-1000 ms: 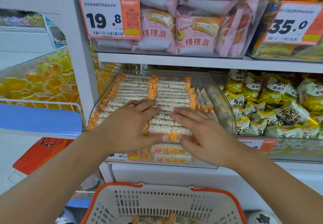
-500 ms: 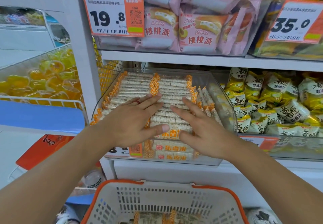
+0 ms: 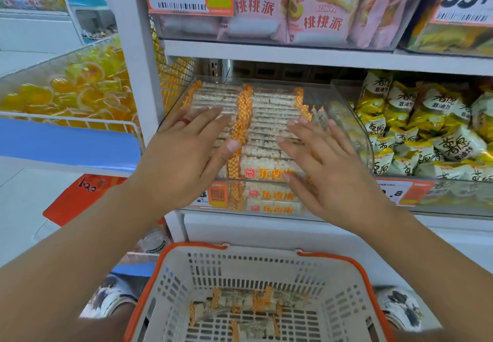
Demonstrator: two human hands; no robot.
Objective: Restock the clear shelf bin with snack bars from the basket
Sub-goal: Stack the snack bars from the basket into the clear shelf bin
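Both hands lie flat over the rows of snack bars in clear wrappers with orange-checked ends [image 3: 269,117] that fill the clear plastic shelf bin [image 3: 349,117]. The left hand [image 3: 184,152], a red ring on one finger, has its fingers straight and spread across the left-hand stack. The right hand [image 3: 322,165] is likewise splayed over the right-hand stack, its fingertips near the few bars standing on edge along the bin's right wall. Neither hand holds anything; the flat palms look meant to press and level the layers so the bars sit in tidy rows and leave room on top.

Below, between the person's forearms, the white perforated shopping basket with an orange rim [image 3: 354,267] has several more of the same bars [image 3: 240,312] lying loose on its floor, so the restocking seems largely done but not finished. The next move would probably be reaching down for those.
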